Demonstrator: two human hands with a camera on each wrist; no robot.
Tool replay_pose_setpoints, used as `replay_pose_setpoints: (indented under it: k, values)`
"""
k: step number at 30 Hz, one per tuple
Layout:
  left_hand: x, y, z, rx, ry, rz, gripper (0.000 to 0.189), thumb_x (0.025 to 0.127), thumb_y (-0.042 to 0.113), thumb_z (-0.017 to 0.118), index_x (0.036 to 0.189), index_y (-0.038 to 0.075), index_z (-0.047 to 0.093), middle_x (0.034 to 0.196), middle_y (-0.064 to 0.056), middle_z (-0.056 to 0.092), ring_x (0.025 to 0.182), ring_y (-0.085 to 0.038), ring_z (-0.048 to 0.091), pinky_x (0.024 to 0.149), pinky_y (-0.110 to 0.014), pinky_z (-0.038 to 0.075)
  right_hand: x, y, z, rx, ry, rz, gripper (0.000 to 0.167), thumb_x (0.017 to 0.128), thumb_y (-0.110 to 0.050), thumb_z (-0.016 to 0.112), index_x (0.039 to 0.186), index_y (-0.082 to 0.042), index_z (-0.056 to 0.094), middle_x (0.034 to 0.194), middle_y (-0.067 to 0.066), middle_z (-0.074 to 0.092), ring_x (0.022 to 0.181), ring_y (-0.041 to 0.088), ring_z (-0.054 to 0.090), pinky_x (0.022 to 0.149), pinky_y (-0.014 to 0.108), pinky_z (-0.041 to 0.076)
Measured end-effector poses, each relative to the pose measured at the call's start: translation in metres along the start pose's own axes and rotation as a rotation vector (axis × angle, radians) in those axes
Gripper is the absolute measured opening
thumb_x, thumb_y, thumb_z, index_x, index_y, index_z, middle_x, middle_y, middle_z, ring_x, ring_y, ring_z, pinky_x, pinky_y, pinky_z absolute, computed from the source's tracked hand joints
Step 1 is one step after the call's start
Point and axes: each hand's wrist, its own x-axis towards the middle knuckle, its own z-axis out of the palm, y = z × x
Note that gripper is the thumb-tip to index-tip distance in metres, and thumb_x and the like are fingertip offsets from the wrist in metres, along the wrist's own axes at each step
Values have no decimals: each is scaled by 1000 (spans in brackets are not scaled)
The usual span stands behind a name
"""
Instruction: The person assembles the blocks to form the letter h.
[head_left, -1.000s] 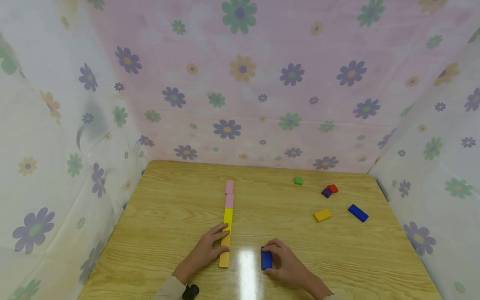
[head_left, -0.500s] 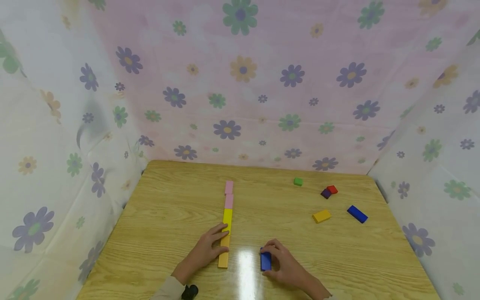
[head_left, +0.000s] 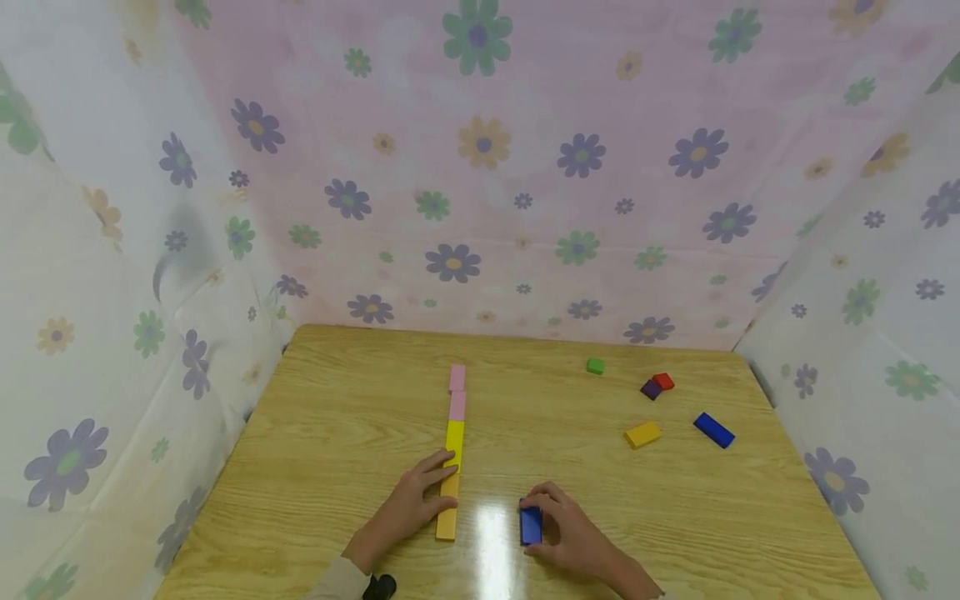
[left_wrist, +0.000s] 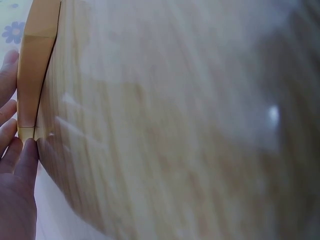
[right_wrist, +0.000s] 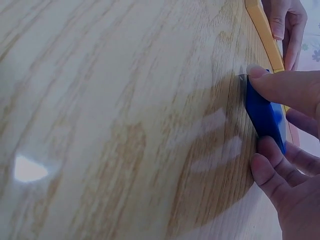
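A straight row of blocks runs away from me on the table, with two orange blocks [head_left: 446,525] nearest, a yellow block [head_left: 454,433], then two pink blocks [head_left: 457,407] at the far end. My left hand [head_left: 408,504] rests along the row's left side, its loosely bent fingertips on the yellow and orange blocks and the thumb at the orange. To the right of the row, my right hand [head_left: 573,533] pinches a blue block [head_left: 531,527] lengthwise between thumb and fingers. In the right wrist view the blue block [right_wrist: 260,107] sits close over the wood.
Farther right on the wooden table [head_left: 540,400] lie a green block [head_left: 596,366], a red block [head_left: 663,381] against a dark purple block [head_left: 651,390], an orange block [head_left: 642,434] and another blue block [head_left: 714,430]. Flowered cloth [head_left: 525,225] walls in the back and sides.
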Motion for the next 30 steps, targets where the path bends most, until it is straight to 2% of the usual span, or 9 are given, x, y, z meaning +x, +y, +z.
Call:
replay_pose_setpoints:
  k: [6, 9, 13, 18, 26, 30]
  values:
    - [-1, -2, 2, -2, -3, -8, 52, 84, 26, 72, 127, 0, 58, 145, -11, 42, 134, -32, 36, 102, -45, 40, 0, -4, -5, 15, -47, 47, 53, 79, -27, 79, 124, -12, 57, 122, 4, 47, 96, 15, 52, 76, 24, 49]
    - [-1, -1, 2, -17, -11, -12, 52, 84, 25, 72, 128, 0, 58, 145, -11, 41, 134, -32, 35, 102, -45, 40, -2, -5, -11, 10, -42, 61, 52, 80, -29, 78, 124, -13, 56, 123, 2, 46, 93, 15, 53, 74, 25, 50]
    - [0, 0, 2, -15, -9, -2, 52, 85, 25, 71, 128, -1, 58, 144, -12, 41, 133, -34, 37, 100, -45, 41, 0, -5, -24, 13, 3, 44, 50, 79, -22, 79, 122, -9, 57, 120, 1, 47, 80, 17, 53, 62, 24, 49]
    - [0, -1, 1, -11, -9, -5, 51, 85, 24, 71, 128, -1, 58, 145, -11, 41, 133, -33, 36, 101, -45, 41, 1, -4, -48, -38, 71, 60, 47, 77, -15, 80, 119, -8, 59, 117, 1, 49, 76, 18, 52, 54, 24, 47]
    - [0, -1, 1, -10, -10, -2, 51, 85, 25, 71, 128, -1, 58, 145, -11, 41, 133, -33, 36, 101, -44, 41, -4, 2, -86, -142, 170, 98, 43, 76, -11, 80, 114, -19, 60, 112, 0, 53, 75, 19, 52, 54, 21, 45]
    - [0, 0, 1, -5, -7, -1, 51, 85, 24, 71, 128, -1, 58, 144, -11, 41, 133, -33, 37, 101, -44, 41, -8, 7, -104, -183, 213, 101, 41, 77, -9, 79, 113, -18, 61, 111, 2, 54, 76, 18, 53, 53, 24, 46]
